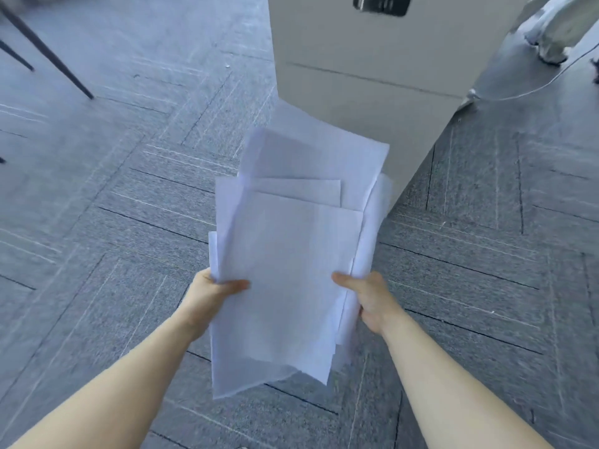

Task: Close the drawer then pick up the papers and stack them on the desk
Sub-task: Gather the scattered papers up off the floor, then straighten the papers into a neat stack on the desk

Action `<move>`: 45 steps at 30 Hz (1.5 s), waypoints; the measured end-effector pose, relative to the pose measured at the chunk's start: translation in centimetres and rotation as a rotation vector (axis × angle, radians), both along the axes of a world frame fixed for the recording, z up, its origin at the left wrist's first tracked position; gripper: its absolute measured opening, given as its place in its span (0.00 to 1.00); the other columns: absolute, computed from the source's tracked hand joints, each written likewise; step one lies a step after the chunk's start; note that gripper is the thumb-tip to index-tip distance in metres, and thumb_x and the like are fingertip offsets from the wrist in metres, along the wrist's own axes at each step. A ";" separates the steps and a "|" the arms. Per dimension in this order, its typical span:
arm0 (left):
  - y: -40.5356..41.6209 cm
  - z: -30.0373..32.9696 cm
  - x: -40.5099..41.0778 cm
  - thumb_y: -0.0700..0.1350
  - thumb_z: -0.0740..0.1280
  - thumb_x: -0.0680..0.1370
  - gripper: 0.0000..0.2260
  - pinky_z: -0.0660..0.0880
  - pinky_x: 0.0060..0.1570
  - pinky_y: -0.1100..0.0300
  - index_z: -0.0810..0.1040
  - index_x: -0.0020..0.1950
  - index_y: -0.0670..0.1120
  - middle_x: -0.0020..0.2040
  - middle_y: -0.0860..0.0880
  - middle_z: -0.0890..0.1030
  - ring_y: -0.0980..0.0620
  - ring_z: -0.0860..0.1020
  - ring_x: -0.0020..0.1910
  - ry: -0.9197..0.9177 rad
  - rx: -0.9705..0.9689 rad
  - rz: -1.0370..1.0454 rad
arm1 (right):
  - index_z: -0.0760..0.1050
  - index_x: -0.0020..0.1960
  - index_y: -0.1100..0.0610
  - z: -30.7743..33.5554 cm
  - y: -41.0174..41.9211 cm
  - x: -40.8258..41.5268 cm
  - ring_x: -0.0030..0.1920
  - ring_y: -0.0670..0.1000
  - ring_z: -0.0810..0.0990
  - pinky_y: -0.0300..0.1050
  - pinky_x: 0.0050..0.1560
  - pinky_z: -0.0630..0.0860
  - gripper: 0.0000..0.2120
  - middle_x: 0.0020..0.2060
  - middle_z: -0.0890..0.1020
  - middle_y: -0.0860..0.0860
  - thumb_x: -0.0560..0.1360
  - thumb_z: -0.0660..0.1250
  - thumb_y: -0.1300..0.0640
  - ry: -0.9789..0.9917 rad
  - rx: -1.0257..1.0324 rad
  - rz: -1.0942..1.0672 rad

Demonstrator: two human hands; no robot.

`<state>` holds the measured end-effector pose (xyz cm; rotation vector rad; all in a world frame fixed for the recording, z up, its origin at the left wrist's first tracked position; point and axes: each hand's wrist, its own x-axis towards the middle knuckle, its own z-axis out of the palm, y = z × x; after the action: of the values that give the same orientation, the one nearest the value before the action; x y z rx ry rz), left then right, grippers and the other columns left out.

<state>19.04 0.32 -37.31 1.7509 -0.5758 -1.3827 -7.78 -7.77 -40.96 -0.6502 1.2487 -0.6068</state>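
Left hand (214, 291) and right hand (368, 294) each gripped a side of the papers (288, 254) (edges uneven), likely keeping loose sheets together.

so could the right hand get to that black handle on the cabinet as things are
Probably not right away. The right hand is gripping the papers together with the left hand, so it isn't free. The handle sits high on the cabinet, beyond the papers, though nothing else blocks the path.

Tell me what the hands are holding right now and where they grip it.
Both hold a loose bundle of papers: the left hand pinches its left edge, the right hand its right edge, thumbs on top.
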 end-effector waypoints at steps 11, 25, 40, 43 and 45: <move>-7.2 43.9 0.9 0.35 0.74 0.69 0.06 0.80 0.44 0.52 0.86 0.41 0.44 0.39 0.48 0.87 0.49 0.85 0.38 -0.041 -0.326 0.084 | 0.84 0.54 0.57 50.0 -6.1 1.7 0.51 0.55 0.86 0.53 0.54 0.80 0.12 0.51 0.88 0.53 0.71 0.73 0.65 -0.028 -0.413 0.094; -26.6 65.2 -14.3 0.39 0.76 0.69 0.03 0.79 0.32 0.59 0.83 0.37 0.45 0.32 0.53 0.84 0.54 0.82 0.31 -0.052 -0.699 0.041 | 0.81 0.36 0.54 70.4 -18.9 -9.5 0.28 0.38 0.80 0.35 0.32 0.75 0.06 0.26 0.83 0.39 0.68 0.76 0.61 0.183 -0.797 -0.397; -46.3 55.5 -26.1 0.40 0.75 0.63 0.12 0.77 0.40 0.50 0.83 0.45 0.40 0.39 0.45 0.84 0.46 0.80 0.38 0.020 -0.381 -0.017 | 0.83 0.47 0.57 61.5 -38.9 -22.8 0.37 0.44 0.85 0.35 0.35 0.77 0.08 0.38 0.87 0.47 0.70 0.74 0.66 0.159 -0.560 -0.334; -47.0 54.1 -26.8 0.41 0.75 0.64 0.11 0.78 0.42 0.47 0.83 0.44 0.41 0.40 0.42 0.85 0.43 0.81 0.39 0.041 -0.323 -0.034 | 0.83 0.48 0.52 60.8 -40.0 -23.0 0.41 0.47 0.87 0.36 0.36 0.79 0.10 0.40 0.88 0.47 0.70 0.73 0.65 0.107 -0.518 -0.363; -47.8 54.0 -27.1 0.41 0.76 0.63 0.12 0.78 0.43 0.47 0.83 0.44 0.40 0.41 0.40 0.85 0.43 0.82 0.40 0.058 -0.316 -0.045 | 0.83 0.51 0.53 61.0 -41.0 -22.8 0.45 0.51 0.87 0.40 0.39 0.80 0.11 0.44 0.88 0.51 0.71 0.73 0.65 0.067 -0.539 -0.330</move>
<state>-8.03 -47.50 16.74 1.4483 -0.7610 -1.2899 -30.55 -48.74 20.08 -0.9205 1.2709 -1.2294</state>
